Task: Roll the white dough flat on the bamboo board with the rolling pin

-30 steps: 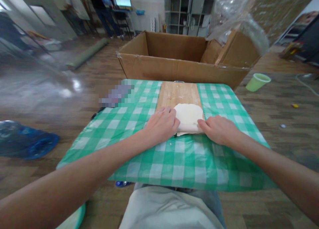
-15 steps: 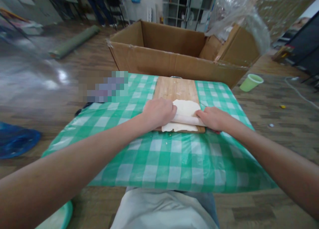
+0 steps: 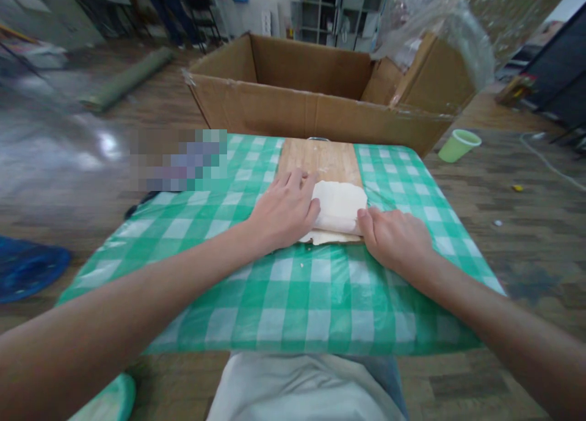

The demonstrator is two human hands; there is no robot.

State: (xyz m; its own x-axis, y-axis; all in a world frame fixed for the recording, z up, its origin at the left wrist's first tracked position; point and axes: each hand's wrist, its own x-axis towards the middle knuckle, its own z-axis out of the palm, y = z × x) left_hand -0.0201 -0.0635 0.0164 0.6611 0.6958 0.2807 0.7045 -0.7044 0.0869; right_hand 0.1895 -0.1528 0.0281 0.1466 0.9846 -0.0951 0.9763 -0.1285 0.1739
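A white rolling pin (image 3: pixel 339 224) lies crosswise on a flat sheet of pale dough (image 3: pixel 341 196). The dough rests on the near half of a wooden cutting board (image 3: pixel 320 157), with a strip of it showing on my side of the pin. My left hand (image 3: pixel 289 208) lies over the pin's left end, fingers stretched forward and apart, the thumb beside the dough. At the other end, my right hand (image 3: pixel 397 238) is closed around the pin, thumb along its top. Both pin ends are hidden by my hands.
A green-and-white checked cloth (image 3: pixel 293 311) covers the table. Behind it stands a large open cardboard box (image 3: pixel 284 107). A light green bin (image 3: pixel 459 146) is on the floor at right, a blue plastic bag (image 3: pixel 32 268) at left, a green-rimmed basin (image 3: pixel 123 396) near my left side.
My left hand's fingers have gone from curled around the pin to stretched forward. The right hand has come slightly nearer to me, still gripping the pin. The camera view has shifted a little.
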